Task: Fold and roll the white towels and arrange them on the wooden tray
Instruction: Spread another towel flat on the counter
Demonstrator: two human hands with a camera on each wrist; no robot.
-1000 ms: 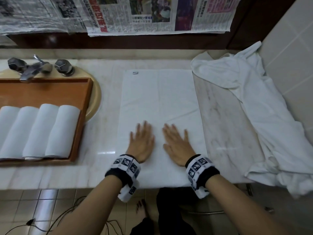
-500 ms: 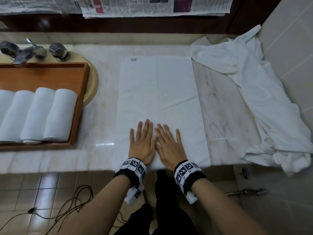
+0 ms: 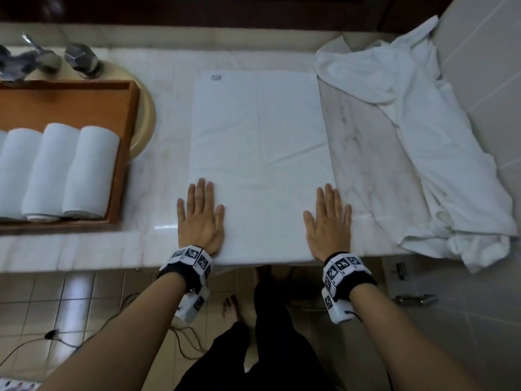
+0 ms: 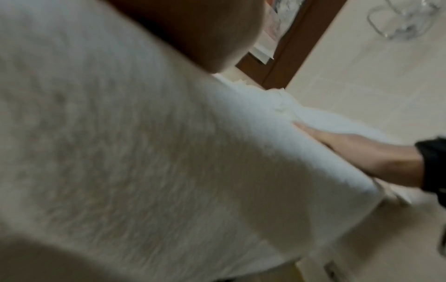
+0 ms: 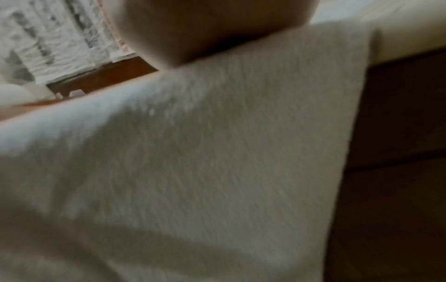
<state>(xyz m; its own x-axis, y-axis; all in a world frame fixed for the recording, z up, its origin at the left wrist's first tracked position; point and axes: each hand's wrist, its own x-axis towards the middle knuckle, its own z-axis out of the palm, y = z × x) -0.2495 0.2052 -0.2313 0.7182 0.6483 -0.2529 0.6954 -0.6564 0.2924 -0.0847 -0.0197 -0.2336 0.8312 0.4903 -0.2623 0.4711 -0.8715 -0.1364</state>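
Folded towel (image 3: 260, 165) flat on tabletop (image 3: 169, 153), right of tray (image 3: 124, 136) holding rolled towels (image 3: 70, 170). Left hand (image 3: 200, 221) and right hand (image 3: 328, 225) pressed flat on near corners, fingers straight, gripping nothing.

A flat towel (image 3: 259, 153) is lying at the middle of the counter (image 3: 375, 165), with the tray (image 3: 124, 131) sitting to its left, rolled towels (image 3: 90, 170) lying side by side in it, and a crumpled towel (image 3: 439, 153) lying to its right against the wall
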